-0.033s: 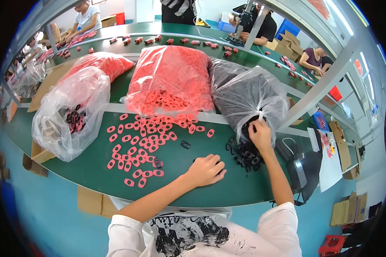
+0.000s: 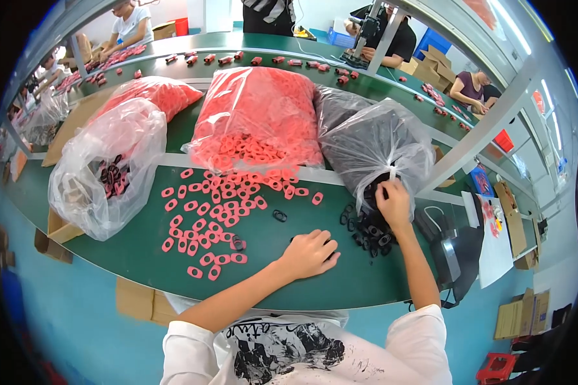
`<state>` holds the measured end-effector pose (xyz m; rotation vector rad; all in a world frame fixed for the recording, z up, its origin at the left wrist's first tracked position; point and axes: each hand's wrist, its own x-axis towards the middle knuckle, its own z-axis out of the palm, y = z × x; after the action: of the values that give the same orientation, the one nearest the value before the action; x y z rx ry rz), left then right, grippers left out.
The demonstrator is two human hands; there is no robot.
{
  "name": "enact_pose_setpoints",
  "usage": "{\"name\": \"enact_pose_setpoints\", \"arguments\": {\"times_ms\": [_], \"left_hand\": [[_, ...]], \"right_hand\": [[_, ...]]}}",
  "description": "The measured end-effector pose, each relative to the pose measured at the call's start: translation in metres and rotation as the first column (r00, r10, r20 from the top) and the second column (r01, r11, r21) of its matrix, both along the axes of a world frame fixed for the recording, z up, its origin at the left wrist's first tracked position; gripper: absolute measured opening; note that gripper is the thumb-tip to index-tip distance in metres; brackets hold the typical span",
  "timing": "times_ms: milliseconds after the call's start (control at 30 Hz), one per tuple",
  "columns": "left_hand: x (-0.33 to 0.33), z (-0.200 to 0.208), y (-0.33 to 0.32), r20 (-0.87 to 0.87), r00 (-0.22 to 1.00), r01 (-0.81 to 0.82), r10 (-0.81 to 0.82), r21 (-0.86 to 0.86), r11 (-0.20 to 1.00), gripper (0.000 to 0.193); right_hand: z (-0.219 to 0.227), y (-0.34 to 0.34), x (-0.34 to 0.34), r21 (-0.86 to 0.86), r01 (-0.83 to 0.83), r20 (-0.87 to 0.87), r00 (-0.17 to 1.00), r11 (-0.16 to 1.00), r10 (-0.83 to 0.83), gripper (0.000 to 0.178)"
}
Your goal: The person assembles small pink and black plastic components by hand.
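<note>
While left fingers [image 2: 329, 250] curl around a black piece [image 2: 328, 242], right fingers [image 2: 383, 195], grip unclear, touch black parts [image 2: 369, 196].

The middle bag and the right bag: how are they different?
The middle bag holds red-pink parts; the right bag holds black parts. The middle bag is spread wide; the right bag's plastic is gathered in front. The right hand is at the right bag, none at the middle bag. Both are see-through plastic.

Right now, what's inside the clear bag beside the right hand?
Black parts show in the mouth of the bag, partly covered by the right hand. Deeper, a dark mass shows through; single pieces are hidden.
</note>
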<state>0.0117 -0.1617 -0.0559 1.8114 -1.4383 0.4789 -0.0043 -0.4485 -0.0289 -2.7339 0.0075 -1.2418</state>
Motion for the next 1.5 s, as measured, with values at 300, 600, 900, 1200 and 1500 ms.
{"name": "enact_pose_setpoints", "arguments": {"times_ms": [300,600,900,1200,1500], "left_hand": [[0.003,-0.002,0.007,-0.035,0.991,-0.124,0.126,0.07,0.99,0.024],[0.004,0.004,0.01,-0.033,0.972,-0.231,0.235,0.09,0.969,0.035],[-0.006,0.01,0.017,-0.045,0.967,-0.234,0.249,0.215,0.948,0.053],[-0.013,-0.002,0.01,0.04,0.977,-0.214,0.211,0.257,0.942,0.058],[-0.021,0.004,-0.012,0.026,0.991,-0.136,0.134,0.281,0.95,0.06]], "right_hand": [[-0.012,0.011,-0.009,0.064,0.093,-0.102,0.991,0.994,-0.086,0.024],[-0.022,0.008,-0.001,0.104,0.1,-0.192,0.978,0.99,-0.079,0.028],[-0.011,0.025,-0.017,0.159,-0.034,-0.119,0.991,0.987,0.053,0.016],[-0.016,0.029,-0.039,0.109,0.044,-0.354,0.935,0.993,-0.003,0.046],[0.006,0.056,-0.08,0.144,-0.131,-0.296,0.94,0.981,0.169,0.034]]}}
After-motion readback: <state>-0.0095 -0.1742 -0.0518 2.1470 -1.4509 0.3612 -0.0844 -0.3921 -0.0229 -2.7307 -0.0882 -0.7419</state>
